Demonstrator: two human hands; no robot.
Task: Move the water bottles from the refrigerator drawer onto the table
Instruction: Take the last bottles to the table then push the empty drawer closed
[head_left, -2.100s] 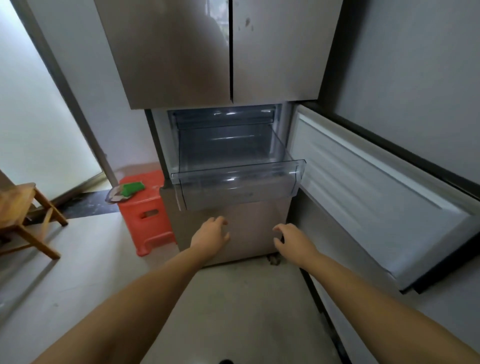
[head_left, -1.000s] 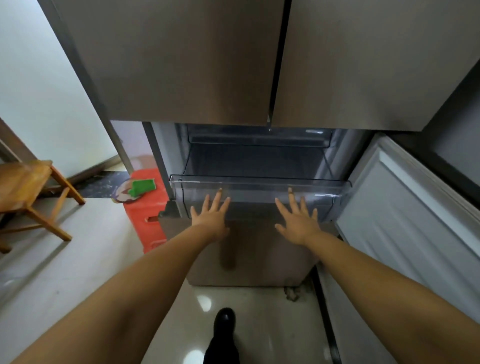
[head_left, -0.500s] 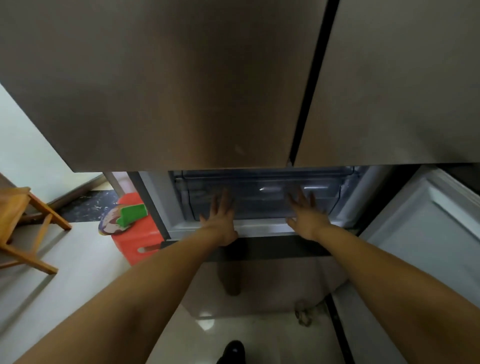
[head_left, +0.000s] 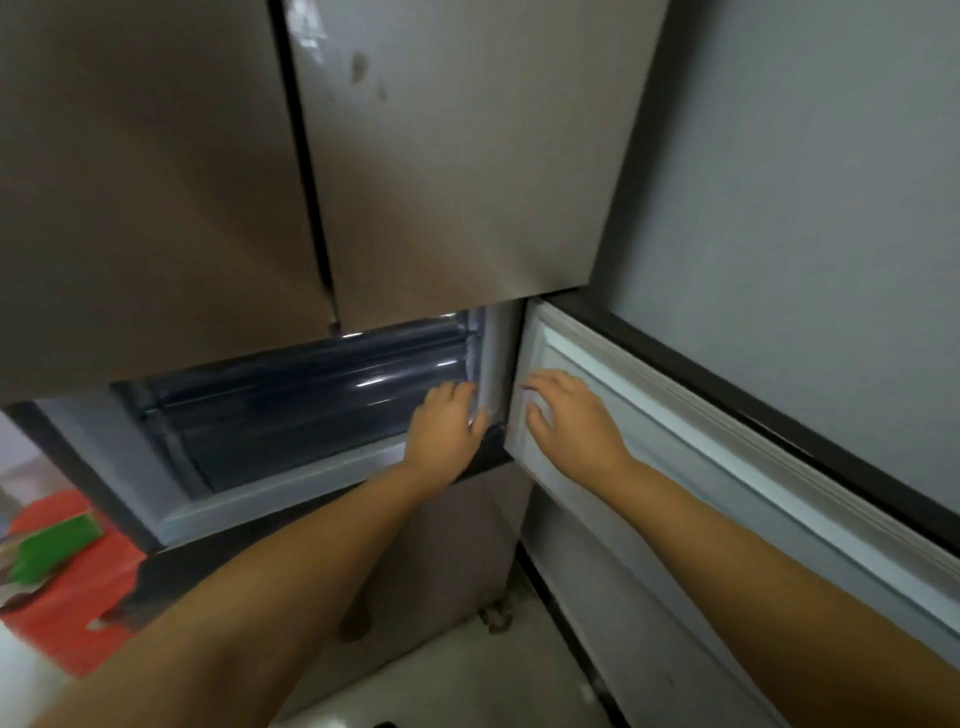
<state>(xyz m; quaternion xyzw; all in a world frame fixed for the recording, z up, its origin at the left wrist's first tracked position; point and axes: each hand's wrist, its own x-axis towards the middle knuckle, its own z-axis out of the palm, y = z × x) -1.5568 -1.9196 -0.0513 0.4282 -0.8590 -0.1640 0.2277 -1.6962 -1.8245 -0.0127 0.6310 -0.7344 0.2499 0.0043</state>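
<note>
Now that the clear plastic refrigerator drawer (head_left: 311, 410) has been pushed back into its compartment, where a second ago it stood pulled out with both palms flat against its front, the retrieval part of the task is judged to be over and the closing of the appliance to be in hand. No water bottles can be seen anywhere in view: the drawer looks empty through its glossy front, and the table is out of view (so whether the bottles lie there cannot be told). The left hand (head_left: 449, 423) has been shifted to the right end of the drawer, where its fingers rest loosely bent against the white inner frame by the hinge side, gripping nothing. The right hand (head_left: 569, 415) has been moved off the drawer and is laid with relaxed, slightly spread fingers on the white inner lining of the open lower door (head_left: 727, 457) at the right, touching it without any grasp. At the near left, a blurred red plastic stool (head_left: 67, 577) with a green object (head_left: 52, 545) on top is seen.
</note>
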